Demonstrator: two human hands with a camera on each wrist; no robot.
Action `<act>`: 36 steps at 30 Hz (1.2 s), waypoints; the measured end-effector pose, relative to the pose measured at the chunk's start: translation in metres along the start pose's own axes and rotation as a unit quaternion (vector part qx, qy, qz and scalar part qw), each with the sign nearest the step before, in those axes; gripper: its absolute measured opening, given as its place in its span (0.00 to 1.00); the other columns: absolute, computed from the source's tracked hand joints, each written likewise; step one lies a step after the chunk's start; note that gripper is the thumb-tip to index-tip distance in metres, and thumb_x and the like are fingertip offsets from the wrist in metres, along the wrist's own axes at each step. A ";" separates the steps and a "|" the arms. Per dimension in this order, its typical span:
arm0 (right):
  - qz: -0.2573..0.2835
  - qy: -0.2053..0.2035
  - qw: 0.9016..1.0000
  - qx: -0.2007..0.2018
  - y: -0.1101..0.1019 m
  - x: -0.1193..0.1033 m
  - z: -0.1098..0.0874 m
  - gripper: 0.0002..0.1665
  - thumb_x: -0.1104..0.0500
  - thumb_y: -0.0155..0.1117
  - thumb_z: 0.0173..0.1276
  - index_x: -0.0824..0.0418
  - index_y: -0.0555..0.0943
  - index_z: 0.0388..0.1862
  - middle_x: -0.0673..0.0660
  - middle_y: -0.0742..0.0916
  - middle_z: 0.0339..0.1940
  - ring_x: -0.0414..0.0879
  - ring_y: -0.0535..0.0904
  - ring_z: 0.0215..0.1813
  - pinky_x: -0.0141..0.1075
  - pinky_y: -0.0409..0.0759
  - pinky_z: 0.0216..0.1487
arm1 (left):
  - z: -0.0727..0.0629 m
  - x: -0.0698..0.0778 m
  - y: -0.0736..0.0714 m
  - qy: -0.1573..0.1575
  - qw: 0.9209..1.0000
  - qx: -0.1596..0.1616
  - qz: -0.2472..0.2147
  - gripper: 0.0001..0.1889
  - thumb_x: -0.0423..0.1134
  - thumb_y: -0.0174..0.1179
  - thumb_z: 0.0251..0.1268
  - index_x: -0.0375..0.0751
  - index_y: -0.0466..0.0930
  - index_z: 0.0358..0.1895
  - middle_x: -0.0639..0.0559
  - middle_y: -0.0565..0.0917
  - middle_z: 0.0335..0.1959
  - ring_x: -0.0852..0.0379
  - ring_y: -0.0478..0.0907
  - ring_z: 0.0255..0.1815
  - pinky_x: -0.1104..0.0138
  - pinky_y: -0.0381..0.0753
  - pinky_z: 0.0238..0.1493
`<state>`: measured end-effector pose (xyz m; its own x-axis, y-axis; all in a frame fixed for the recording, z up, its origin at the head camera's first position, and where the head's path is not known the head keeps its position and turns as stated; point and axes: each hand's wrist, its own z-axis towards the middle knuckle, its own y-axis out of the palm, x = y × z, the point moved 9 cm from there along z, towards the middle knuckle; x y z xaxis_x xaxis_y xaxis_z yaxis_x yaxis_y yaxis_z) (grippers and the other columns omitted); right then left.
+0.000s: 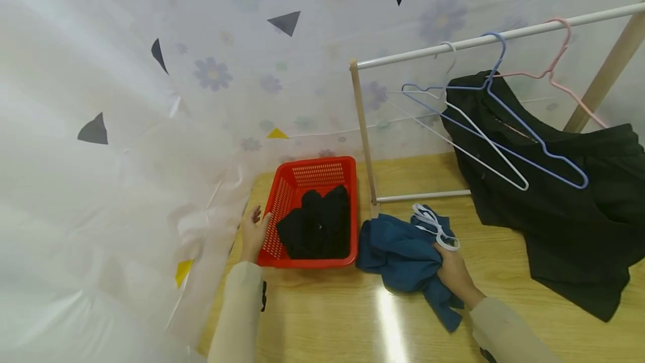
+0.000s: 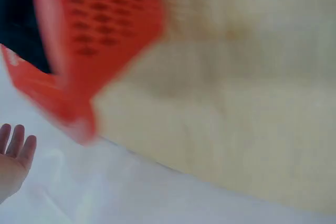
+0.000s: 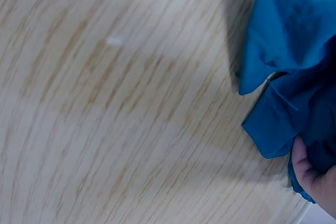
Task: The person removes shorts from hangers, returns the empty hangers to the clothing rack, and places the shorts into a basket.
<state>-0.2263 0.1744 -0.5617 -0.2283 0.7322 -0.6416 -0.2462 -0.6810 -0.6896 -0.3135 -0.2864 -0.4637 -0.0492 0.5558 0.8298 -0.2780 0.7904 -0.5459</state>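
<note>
Head view: the left hand (image 1: 253,232) rests with relaxed, straight fingers against the 9 o'clock wall of a red basket (image 1: 292,192) that holds black cloth (image 1: 316,227). At 3 o'clock of the basket, touching its side, a crumpled blue garment (image 1: 403,254) lies on the wooden surface (image 1: 504,273). The right hand (image 1: 453,270) grasps this garment together with a white hanger (image 1: 434,226) lying on it. At 1 o'clock stands a rack (image 1: 453,45) with three hangers and a black garment (image 1: 569,195).

Left wrist view: blurred; straight fingers (image 2: 16,142) show at 8 o'clock, the basket (image 2: 100,30) at 11 o'clock.

Right wrist view: the garment (image 3: 291,61) fills 3 o'clock over the surface (image 3: 115,108); a fingertip (image 3: 310,174) pinches its fold.
</note>
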 end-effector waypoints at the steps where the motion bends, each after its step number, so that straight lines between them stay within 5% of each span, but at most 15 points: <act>1: -0.001 0.002 1.000 -0.003 0.001 0.000 0.000 0.25 0.80 0.53 0.38 0.74 0.76 0.41 0.75 0.81 0.38 0.72 0.77 0.44 0.61 0.74 0.45 | -0.003 -0.007 -0.004 -0.007 1.000 0.001 0.002 0.26 0.36 0.54 0.67 0.25 0.62 0.64 0.25 0.69 0.60 0.31 0.67 0.59 0.46 0.68 0.60; 3: -0.002 0.005 1.000 -0.008 0.002 0.001 0.000 0.26 0.80 0.52 0.37 0.74 0.76 0.41 0.75 0.81 0.38 0.72 0.77 0.44 0.61 0.74 0.46 | -0.010 -0.020 -0.008 -0.021 1.000 -0.004 -0.003 0.27 0.37 0.55 0.66 0.24 0.62 0.64 0.24 0.69 0.59 0.31 0.68 0.59 0.47 0.69 0.60; 7: 0.005 0.008 1.000 -0.009 0.002 0.001 0.000 0.29 0.81 0.49 0.34 0.73 0.77 0.42 0.74 0.82 0.37 0.70 0.78 0.43 0.60 0.74 0.44 | -0.014 -0.044 -0.012 0.026 0.999 0.000 -0.025 0.28 0.40 0.59 0.63 0.24 0.67 0.60 0.27 0.77 0.52 0.35 0.74 0.54 0.52 0.76 0.54; 10: 0.019 0.013 1.000 -0.008 0.001 0.003 -0.001 0.29 0.80 0.49 0.33 0.72 0.77 0.41 0.72 0.83 0.36 0.69 0.78 0.42 0.59 0.75 0.43 | 0.006 -0.101 -0.003 0.053 0.998 0.009 -0.036 0.29 0.44 0.63 0.58 0.27 0.70 0.58 0.33 0.82 0.46 0.44 0.80 0.47 0.61 0.80 0.43; 14: 0.034 0.025 0.999 0.000 -0.001 0.005 -0.002 0.29 0.81 0.49 0.33 0.71 0.78 0.40 0.71 0.83 0.35 0.67 0.79 0.40 0.58 0.75 0.40 | 0.022 -0.162 0.011 -0.003 1.000 0.005 -0.031 0.29 0.44 0.64 0.57 0.31 0.72 0.59 0.33 0.82 0.44 0.45 0.81 0.41 0.60 0.82 0.36; 16: 0.041 0.026 0.999 0.014 -0.004 0.003 -0.004 0.29 0.81 0.50 0.32 0.71 0.78 0.39 0.71 0.83 0.35 0.66 0.79 0.39 0.57 0.75 0.39 | 0.015 -0.156 0.012 -0.018 0.999 -0.007 -0.049 0.26 0.43 0.63 0.59 0.35 0.72 0.59 0.34 0.83 0.42 0.44 0.82 0.39 0.58 0.82 0.35; 20: 0.060 0.029 0.997 0.047 -0.013 -0.004 -0.008 0.29 0.82 0.50 0.32 0.72 0.79 0.39 0.71 0.84 0.35 0.66 0.79 0.40 0.54 0.76 0.38 | -0.009 -0.113 0.003 -0.040 0.997 0.008 -0.061 0.22 0.36 0.61 0.60 0.32 0.73 0.57 0.33 0.82 0.38 0.43 0.82 0.36 0.58 0.83 0.33; 22: 0.066 0.035 0.995 0.067 -0.020 -0.009 -0.012 0.29 0.83 0.51 0.33 0.72 0.79 0.40 0.71 0.84 0.36 0.66 0.79 0.40 0.41 0.78 0.39 | -0.017 -0.097 -0.001 -0.049 0.996 0.012 -0.067 0.21 0.33 0.60 0.61 0.30 0.73 0.57 0.32 0.82 0.38 0.43 0.82 0.37 0.60 0.83 0.32; 23: 0.074 0.038 0.994 0.076 -0.023 -0.012 -0.013 0.28 0.83 0.52 0.34 0.73 0.79 0.40 0.71 0.84 0.37 0.66 0.79 0.41 0.33 0.77 0.40 | -0.025 -0.085 -0.004 -0.083 0.995 0.010 -0.049 0.21 0.30 0.57 0.61 0.27 0.70 0.58 0.28 0.80 0.41 0.38 0.80 0.41 0.56 0.83 0.36; 25: 0.085 0.051 0.991 0.093 -0.029 -0.016 -0.015 0.27 0.83 0.53 0.37 0.73 0.79 0.40 0.71 0.84 0.38 0.60 0.80 0.41 0.19 0.70 0.41 | -0.028 -0.078 -0.005 -0.097 0.994 0.002 -0.053 0.22 0.29 0.56 0.62 0.25 0.69 0.59 0.27 0.79 0.43 0.39 0.80 0.42 0.57 0.83 0.37; 27: 0.100 0.064 0.988 0.100 -0.034 -0.020 -0.015 0.25 0.82 0.54 0.40 0.73 0.79 0.41 0.72 0.84 0.39 0.42 0.80 0.40 0.10 0.61 0.42 | -0.031 -0.075 -0.006 -0.121 0.991 -0.004 -0.052 0.22 0.29 0.55 0.63 0.26 0.68 0.60 0.26 0.78 0.47 0.38 0.79 0.46 0.57 0.83 0.40; 30: 0.136 0.098 0.981 0.098 -0.041 -0.027 -0.014 0.23 0.82 0.54 0.44 0.74 0.79 0.43 0.74 0.83 0.42 0.18 0.68 0.40 0.07 0.60 0.42 | -0.033 -0.076 -0.006 -0.138 0.989 -0.005 -0.056 0.22 0.29 0.55 0.64 0.28 0.67 0.61 0.26 0.77 0.49 0.39 0.79 0.47 0.57 0.83 0.40; 32: 0.160 0.124 0.975 0.088 -0.046 -0.032 -0.013 0.23 0.81 0.54 0.47 0.75 0.78 0.45 0.74 0.82 0.45 0.11 0.60 0.41 0.08 0.61 0.43 | -0.034 -0.077 -0.006 -0.149 0.987 -0.002 -0.058 0.21 0.29 0.54 0.64 0.29 0.68 0.61 0.26 0.77 0.50 0.39 0.78 0.48 0.58 0.83 0.40; 36: 0.207 0.184 0.958 0.067 -0.054 -0.041 -0.013 0.23 0.77 0.53 0.53 0.75 0.75 0.51 0.47 0.84 0.46 0.10 0.61 0.40 0.09 0.62 0.44 | -0.032 -0.080 -0.003 -0.150 0.986 -0.006 -0.071 0.21 0.28 0.53 0.64 0.29 0.68 0.61 0.26 0.77 0.50 0.38 0.79 0.46 0.59 0.83 0.39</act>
<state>-0.1911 0.1817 -0.5025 0.0094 0.3322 -0.9432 -0.3308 -0.8891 -0.3165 -0.2778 -0.3248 -0.5324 -0.2927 0.3385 0.8943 -0.2923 0.8588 -0.4207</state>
